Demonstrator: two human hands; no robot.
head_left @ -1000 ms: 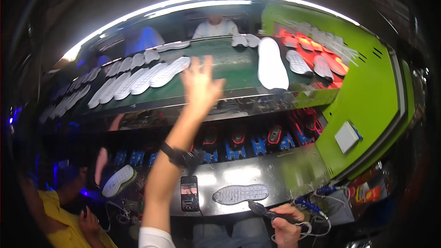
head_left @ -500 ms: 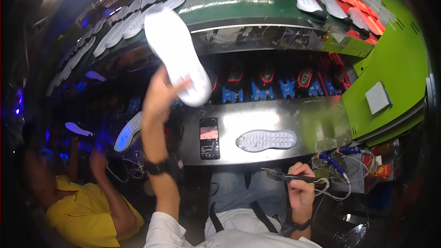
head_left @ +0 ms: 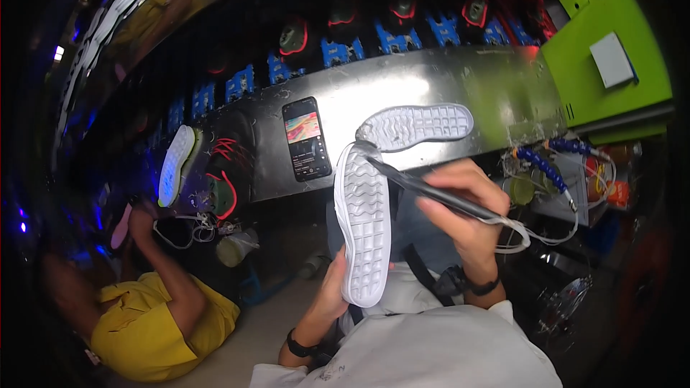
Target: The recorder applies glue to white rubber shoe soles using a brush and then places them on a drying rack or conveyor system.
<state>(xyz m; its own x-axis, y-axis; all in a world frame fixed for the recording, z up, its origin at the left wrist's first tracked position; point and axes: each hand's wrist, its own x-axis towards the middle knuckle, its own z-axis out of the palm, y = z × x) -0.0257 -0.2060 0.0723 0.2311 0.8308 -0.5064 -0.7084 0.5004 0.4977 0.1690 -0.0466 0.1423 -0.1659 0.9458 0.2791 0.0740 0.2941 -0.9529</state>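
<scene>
My left hand (head_left: 330, 291) grips a white shoe sole (head_left: 368, 237) by its near part, holding it lengthwise in front of me with the grooved tread facing up. In my right hand (head_left: 467, 226) is a black-handled brush (head_left: 420, 187), held like a pen, with a pale tube trailing from its rear end. The bristles meet the dark, wet-looking far end of the sole. Behind it, a second white sole (head_left: 424, 126) lies crosswise on the metal bench (head_left: 507, 93), tread up. My left fingers are partly hidden by the held sole.
A lit phone (head_left: 307, 140) lies on the bench, left of the soles. Blue racks (head_left: 399, 39) with dark, red-edged shoe uppers line the back. A green panel (head_left: 611, 36) and blue jointed hoses (head_left: 539, 169) stand right. At left, a person in yellow (head_left: 154, 323) works.
My left hand has brought the sole down from the far belt and its tread now shows. My right hand has raised the brush to its far end. The view has tilted down.
</scene>
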